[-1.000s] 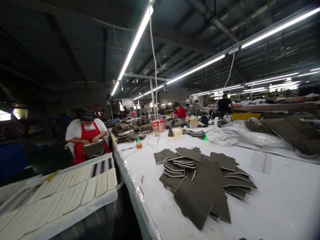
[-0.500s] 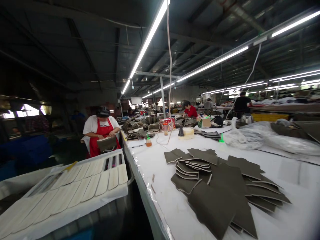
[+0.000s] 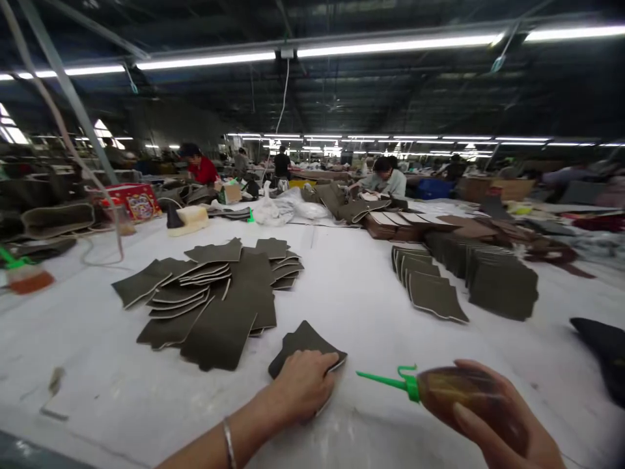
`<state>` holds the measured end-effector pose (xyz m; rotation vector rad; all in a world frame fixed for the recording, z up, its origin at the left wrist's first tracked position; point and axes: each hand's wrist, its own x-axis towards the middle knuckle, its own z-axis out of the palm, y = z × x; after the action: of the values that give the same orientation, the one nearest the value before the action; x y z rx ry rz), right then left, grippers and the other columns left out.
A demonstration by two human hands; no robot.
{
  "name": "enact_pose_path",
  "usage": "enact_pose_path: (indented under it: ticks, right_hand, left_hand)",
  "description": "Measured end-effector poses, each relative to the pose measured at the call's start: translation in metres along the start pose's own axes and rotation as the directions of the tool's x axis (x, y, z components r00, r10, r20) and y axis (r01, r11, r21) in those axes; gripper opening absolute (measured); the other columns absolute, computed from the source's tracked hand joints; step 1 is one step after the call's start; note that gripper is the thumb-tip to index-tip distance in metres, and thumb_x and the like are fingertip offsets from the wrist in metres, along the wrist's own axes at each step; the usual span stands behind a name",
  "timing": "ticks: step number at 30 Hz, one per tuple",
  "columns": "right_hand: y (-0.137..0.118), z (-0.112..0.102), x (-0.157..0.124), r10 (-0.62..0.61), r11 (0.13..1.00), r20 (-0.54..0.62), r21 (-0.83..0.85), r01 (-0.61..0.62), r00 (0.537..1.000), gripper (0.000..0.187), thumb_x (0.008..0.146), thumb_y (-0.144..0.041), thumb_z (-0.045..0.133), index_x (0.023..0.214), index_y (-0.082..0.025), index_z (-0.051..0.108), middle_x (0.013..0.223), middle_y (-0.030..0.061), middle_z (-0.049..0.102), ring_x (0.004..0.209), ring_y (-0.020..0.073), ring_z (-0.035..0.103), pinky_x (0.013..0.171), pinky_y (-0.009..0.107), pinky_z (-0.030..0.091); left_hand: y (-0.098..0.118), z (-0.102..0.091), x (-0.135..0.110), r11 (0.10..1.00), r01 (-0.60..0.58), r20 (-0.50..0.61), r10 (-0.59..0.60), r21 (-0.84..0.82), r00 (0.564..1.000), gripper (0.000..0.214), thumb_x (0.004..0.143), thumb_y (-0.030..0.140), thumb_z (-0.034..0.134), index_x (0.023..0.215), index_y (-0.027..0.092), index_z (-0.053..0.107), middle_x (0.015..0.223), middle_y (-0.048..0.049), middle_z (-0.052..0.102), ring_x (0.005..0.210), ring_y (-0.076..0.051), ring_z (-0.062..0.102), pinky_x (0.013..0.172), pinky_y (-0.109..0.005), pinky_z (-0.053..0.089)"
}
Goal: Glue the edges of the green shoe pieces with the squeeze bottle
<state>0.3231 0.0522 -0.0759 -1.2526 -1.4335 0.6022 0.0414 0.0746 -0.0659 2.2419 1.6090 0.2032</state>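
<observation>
Looks like a factory workshop, judging by long white tube lights beneath a dark metal roof, a broad white worktable bearing fanned, flat dark-olive pieces, and a red-clad person beyond.

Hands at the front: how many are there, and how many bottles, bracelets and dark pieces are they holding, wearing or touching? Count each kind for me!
Hands: 2, left hand and right hand
Bottle in the right hand: 1
Silver bracelet on the left wrist: 1
Dark piece seen under the left hand: 1
Total: 5
</observation>
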Motion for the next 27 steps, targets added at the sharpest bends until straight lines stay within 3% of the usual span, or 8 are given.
enact_pose_path:
  ticks: [2,4,7,10,13,20,27]
  right_hand:
    - [-0.010,0.010,0.001,0.068,0.996,0.030,0.057,-0.070,0.997,0.055,0.074,-0.051,0.074,0.118,-0.026,0.054,0.099,0.0081,0.070,0.085,0.0312,0.071,0.070,0.034,0.062]
    - [-0.020,0.021,0.001,0.069,0.998,0.015,0.005,-0.069,0.997,0.058,0.070,-0.053,0.076,0.117,-0.026,0.055,0.106,0.0057,0.067,0.091,0.0280,0.068,0.077,0.029,0.059]
    - [-0.027,0.032,0.002,-0.051,0.985,0.046,-0.163,0.058,0.998,0.054,0.073,-0.054,0.074,0.116,-0.027,0.055,0.110,0.0027,0.063,0.095,0.0244,0.065,0.084,0.028,0.054]
    - [-0.024,0.038,0.008,-0.203,0.938,0.144,-0.255,0.234,0.969,0.050,0.078,-0.050,0.072,0.118,-0.028,0.053,0.110,0.0017,0.062,0.095,0.0227,0.064,0.085,0.029,0.052]
    - [-0.021,0.042,0.012,-0.227,0.923,0.187,-0.271,0.272,0.956,0.048,0.081,-0.048,0.070,0.120,-0.029,0.051,0.113,0.0018,0.060,0.100,0.0229,0.062,0.089,0.031,0.050]
    - [-0.022,0.047,0.017,-0.333,0.861,0.280,-0.298,0.412,0.900,0.042,0.084,-0.041,0.069,0.119,-0.028,0.050,0.108,0.0024,0.062,0.088,0.0209,0.064,0.076,0.028,0.054]
    - [-0.018,0.045,0.023,-0.312,0.871,0.272,-0.300,0.388,0.910,0.041,0.085,-0.042,0.069,0.119,-0.028,0.050,0.108,0.0012,0.061,0.091,0.0187,0.063,0.079,0.025,0.052]
  left_hand:
    - [0.000,0.001,0.000,1.000,0.013,0.001,-0.013,-0.010,1.000,0.045,0.092,0.029,0.034,0.131,0.032,0.055,0.106,-0.0071,0.070,0.099,-0.030,0.065,0.086,-0.045,0.049]
    - [0.000,0.003,0.001,1.000,0.023,0.002,-0.023,-0.014,1.000,0.043,0.093,0.030,0.033,0.129,0.031,0.056,0.105,-0.0070,0.070,0.099,-0.030,0.065,0.085,-0.044,0.049]
    - [0.000,0.004,0.003,1.000,0.028,0.005,-0.028,-0.001,1.000,0.041,0.092,0.027,0.033,0.124,0.030,0.059,0.101,-0.0070,0.070,0.097,-0.030,0.065,0.084,-0.043,0.049]
    - [-0.002,0.004,0.004,1.000,0.029,0.008,-0.029,0.004,1.000,0.041,0.091,0.025,0.034,0.123,0.030,0.058,0.101,-0.0067,0.071,0.096,-0.030,0.065,0.082,-0.042,0.049]
    - [-0.003,0.006,0.005,1.000,0.022,0.009,-0.022,0.008,1.000,0.042,0.090,0.023,0.034,0.124,0.029,0.057,0.100,-0.0063,0.070,0.094,-0.030,0.066,0.081,-0.041,0.049]
    - [-0.003,0.008,0.004,0.999,0.029,0.003,-0.029,0.017,1.000,0.041,0.091,0.025,0.034,0.124,0.030,0.057,0.096,-0.0062,0.069,0.090,-0.029,0.066,0.078,-0.041,0.049]
    - [-0.003,0.006,0.004,1.000,0.019,0.008,-0.019,0.019,1.000,0.043,0.092,0.027,0.032,0.128,0.033,0.054,0.098,-0.0052,0.069,0.090,-0.030,0.066,0.077,-0.043,0.050]
